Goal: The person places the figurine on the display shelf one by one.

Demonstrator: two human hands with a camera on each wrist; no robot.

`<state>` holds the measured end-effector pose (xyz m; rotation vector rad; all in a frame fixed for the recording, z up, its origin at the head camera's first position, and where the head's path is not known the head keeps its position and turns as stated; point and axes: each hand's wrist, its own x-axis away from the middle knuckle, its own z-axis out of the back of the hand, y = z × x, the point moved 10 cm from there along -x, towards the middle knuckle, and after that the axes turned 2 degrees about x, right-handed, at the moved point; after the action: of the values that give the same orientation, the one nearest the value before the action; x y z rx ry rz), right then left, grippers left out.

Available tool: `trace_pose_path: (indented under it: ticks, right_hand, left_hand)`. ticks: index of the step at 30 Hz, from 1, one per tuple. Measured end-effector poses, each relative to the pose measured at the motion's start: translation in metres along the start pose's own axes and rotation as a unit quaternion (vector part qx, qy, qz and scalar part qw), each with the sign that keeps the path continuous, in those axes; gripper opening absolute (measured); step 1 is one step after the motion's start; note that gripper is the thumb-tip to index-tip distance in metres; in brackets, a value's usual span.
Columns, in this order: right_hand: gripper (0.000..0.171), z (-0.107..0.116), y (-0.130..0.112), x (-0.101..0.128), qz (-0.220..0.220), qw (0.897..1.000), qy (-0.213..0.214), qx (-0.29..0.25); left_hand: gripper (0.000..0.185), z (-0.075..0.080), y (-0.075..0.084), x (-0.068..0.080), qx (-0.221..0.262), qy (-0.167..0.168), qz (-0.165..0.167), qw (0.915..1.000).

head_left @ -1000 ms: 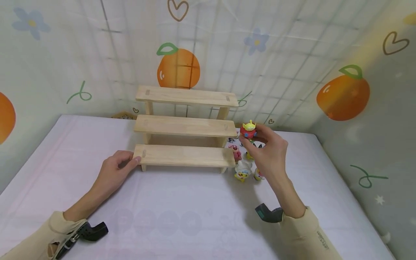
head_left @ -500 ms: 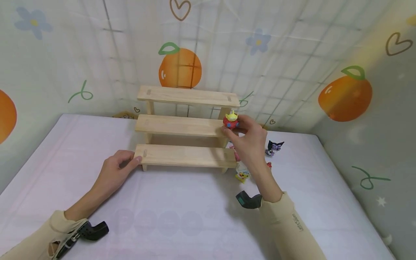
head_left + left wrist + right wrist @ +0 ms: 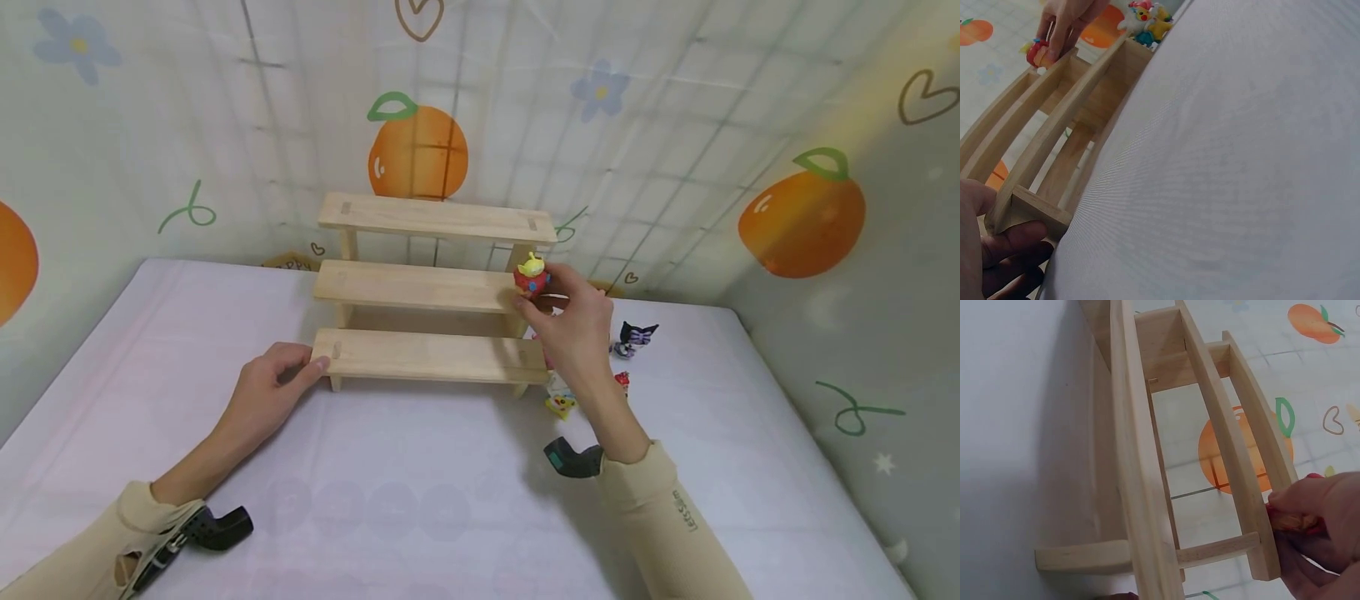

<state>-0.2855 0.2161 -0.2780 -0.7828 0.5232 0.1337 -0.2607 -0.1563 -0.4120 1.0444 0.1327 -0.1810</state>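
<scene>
Head view only: black-eared figure (image 3: 636, 337) beside the wooden rack (image 3: 427, 287).

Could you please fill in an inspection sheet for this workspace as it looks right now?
Surface: white cloth-covered table.
Job's things: three-tier wooden stand; red and yellow-green figurine at the middle tier's right end.
Clutter: small figurines on the table right of the stand.
Grips: left hand holds the bottom tier's left end; right hand pinches the figurine.
Cables: nothing seen.
Surroundings: wall cloth printed with oranges, flowers, hearts.
</scene>
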Motion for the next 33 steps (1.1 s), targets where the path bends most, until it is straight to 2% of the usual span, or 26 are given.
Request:
trace_pose_path:
  ticks: [14,20,33]
  right_hand:
    - [0.040,-0.007,-0.009,0.000,0.028,0.999,0.021,-0.012]
    - [0.041,-0.018,-0.015,0.001,0.013,1.000,0.016,-0.017]
    - [0.042,-0.054,-0.040,-0.003,0.014,1.000,-0.012,-0.024]
  left_hand:
    - [0.030,0.000,0.001,-0.001,0.000,-0.001,-0.006,1.0000]
    - [0.031,0.000,0.000,0.000,0.004,-0.002,-0.003,1.0000]
    - [0.032,0.000,0.000,0.000,0.001,-0.001,-0.003,1.0000]
